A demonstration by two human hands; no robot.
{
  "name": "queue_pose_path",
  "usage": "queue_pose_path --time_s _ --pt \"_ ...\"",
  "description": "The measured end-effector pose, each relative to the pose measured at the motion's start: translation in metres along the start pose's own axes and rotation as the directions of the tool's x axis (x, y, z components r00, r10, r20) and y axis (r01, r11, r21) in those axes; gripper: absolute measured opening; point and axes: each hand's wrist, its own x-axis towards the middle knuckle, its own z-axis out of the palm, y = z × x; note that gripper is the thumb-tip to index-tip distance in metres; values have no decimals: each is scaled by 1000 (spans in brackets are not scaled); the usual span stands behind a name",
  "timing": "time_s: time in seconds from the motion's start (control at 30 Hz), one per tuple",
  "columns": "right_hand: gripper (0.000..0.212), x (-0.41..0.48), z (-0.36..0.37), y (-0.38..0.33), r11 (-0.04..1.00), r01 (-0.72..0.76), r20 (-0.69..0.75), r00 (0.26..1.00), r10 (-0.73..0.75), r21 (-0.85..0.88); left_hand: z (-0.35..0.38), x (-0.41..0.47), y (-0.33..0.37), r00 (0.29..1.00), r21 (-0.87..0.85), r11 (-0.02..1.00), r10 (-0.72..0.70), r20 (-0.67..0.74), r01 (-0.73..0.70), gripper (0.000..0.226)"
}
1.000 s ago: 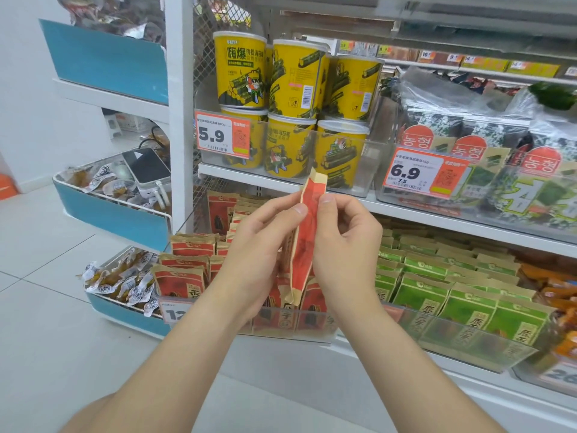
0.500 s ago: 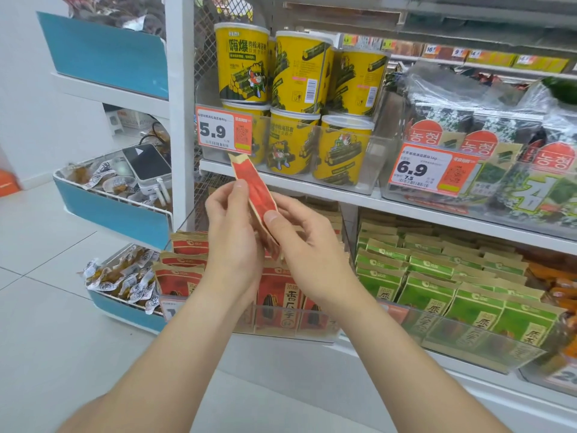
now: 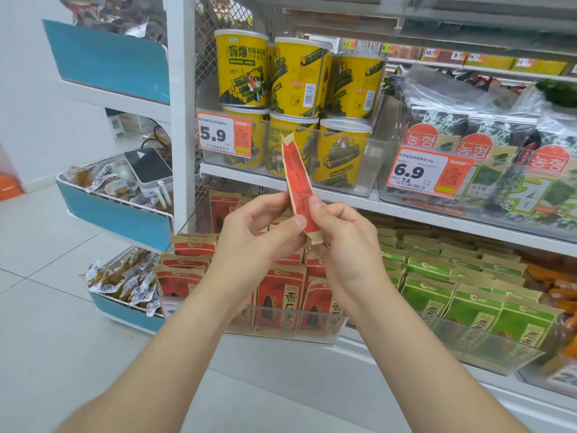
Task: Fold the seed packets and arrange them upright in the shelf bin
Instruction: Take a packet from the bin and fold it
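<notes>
A single head-worn wide-angle camera faces forward and down, close to the store shelf (image 3: 437,215).

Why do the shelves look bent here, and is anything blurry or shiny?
Head view: the wide lens bows the shelf edge and tilts the white post; the light is bright and even, shadows faint; the clear bags catch pale glare; the red packet, pinched by the left hand and right hand, looks fairly sharp.

Left hand (image 3: 253,242), right hand (image 3: 346,245) — raised, pinching packet (image 3: 298,182)
</notes>
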Motion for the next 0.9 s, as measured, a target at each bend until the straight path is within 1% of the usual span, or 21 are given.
queue_pose_path --time_s 0.07,0.13,0.2,0.23,0.3,0.37,0.43,0.53,0.7,0.83,0.9 --pt "27 1 -2 -2 998 55 25 998 -54 -38 -2 0 1 998 -14 1000 -19 53 20 35" --pt "22 1 -4 -1 977 138 27 990 -136 -160 -4 0 1 997 -7 999 -38 66 39 37" --pt "18 4 -6 3 937 206 59 979 -198 -280 -8 1 1 998 27 999 -47 51 46 38" --pt "14 5 -9 4 917 225 84 974 -209 -328 -10 2 1 998 46 998 -49 43 47 39" --pt "7 6 -13 1 879 235 160 970 -184 -415 -16 4 2 998 73 996 -51 23 49 40" --pt "8 6 -16 -3 839 252 228 961 -158 -482 -20 6 2 999 89 995 -54 5 54 40" --pt "7 6 -18 -3 832 251 232 961 -152 -495 -23 5 2 998 96 994 -58 -4 58 40" --pt "7 6 -16 -1 850 230 204 968 -148 -474 -21 4 2 998 84 994 -66 -8 66 40" --pt "7 6 -17 0 867 222 215 967 -137 -447 -19 1 3 997 54 996 -72 -8 72 38" --pt "7 6 -16 4 835 242 220 964 -149 -494 -18 0 3 997 56 996 -74 -21 75 32" --pt "15 5 -13 6 809 249 191 966 -172 -532 -18 0 5 997 27 997 -74 -13 75 26"
